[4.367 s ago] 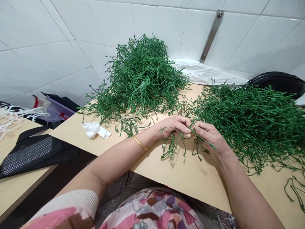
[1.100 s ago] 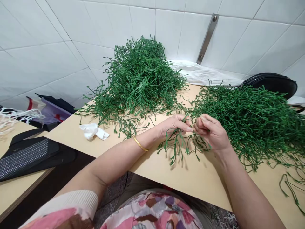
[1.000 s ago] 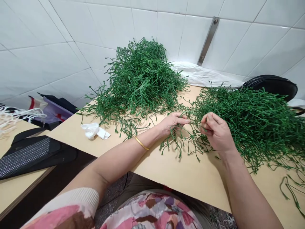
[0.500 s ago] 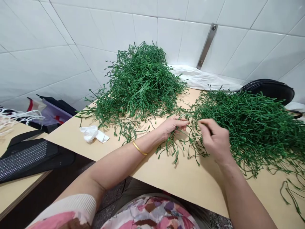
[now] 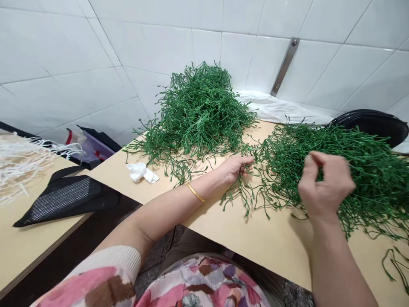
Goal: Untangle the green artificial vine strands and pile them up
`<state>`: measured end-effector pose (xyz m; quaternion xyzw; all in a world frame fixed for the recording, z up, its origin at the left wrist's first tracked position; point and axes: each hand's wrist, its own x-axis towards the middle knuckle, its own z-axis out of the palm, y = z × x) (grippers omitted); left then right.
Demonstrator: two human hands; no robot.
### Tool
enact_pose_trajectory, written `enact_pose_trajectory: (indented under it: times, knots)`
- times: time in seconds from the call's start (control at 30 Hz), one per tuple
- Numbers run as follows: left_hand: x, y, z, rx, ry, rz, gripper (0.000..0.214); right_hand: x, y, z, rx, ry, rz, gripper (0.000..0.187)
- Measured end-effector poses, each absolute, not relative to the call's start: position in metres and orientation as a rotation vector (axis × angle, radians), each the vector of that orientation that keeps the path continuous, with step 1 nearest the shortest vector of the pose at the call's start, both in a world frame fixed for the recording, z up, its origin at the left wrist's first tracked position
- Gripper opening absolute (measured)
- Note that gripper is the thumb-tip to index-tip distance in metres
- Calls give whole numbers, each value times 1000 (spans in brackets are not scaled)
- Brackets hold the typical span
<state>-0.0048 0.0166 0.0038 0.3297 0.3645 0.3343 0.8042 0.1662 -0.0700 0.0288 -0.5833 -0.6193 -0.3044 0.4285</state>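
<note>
My left hand (image 5: 237,168), with a gold bangle (image 5: 196,192) on the wrist, rests at the middle of the table. Its fingers are closed on a small bunch of thin green knotted cords (image 5: 245,196), whose ends hang out below the palm. My right hand (image 5: 327,183) is raised in front of the right-hand heap of green cords (image 5: 367,160), thumb and fingers pinched together. What that pinch holds, if anything, is hidden. A taller heap of the same cords (image 5: 204,113) stands behind my left hand against the wall.
On the wooden table (image 5: 255,238) lies a crumpled white tissue (image 5: 142,172). A black bag (image 5: 370,123) sits behind the right heap, near white cloth (image 5: 271,106). White strands (image 5: 28,160) and a black mesh item (image 5: 64,200) lie on the left table.
My right hand has moved right and away from my left hand, up against the right heap. The left hand stays on its bunch. The camera view has shifted slightly.
</note>
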Motion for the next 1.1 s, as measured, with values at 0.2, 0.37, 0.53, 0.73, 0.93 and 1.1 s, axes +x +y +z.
enact_pose_trajectory:
  times: [0.2,0.37,0.53,0.73,0.93,1.1]
  knots:
    - [12,9,31,629,955,706,16,95,-87,16,-1328,-2112,-650,29]
    - [14,-1,64,511,910,722,18,81,-87,8,-1509,-2044,-806,48]
    - [15,-26,94,651,753,776,23,120,-74,15,-1594,-1746,-990,49]
    - [9,-8,82,811,687,744,61,158,-77,30,-1474,-1512,-737,42]
    - [8,36,70,965,922,1002,64,131,-87,37,-1209,-1309,575,35]
    - [14,52,119,1559,903,1385,29,100,-83,29,-963,-1129,1388,40]
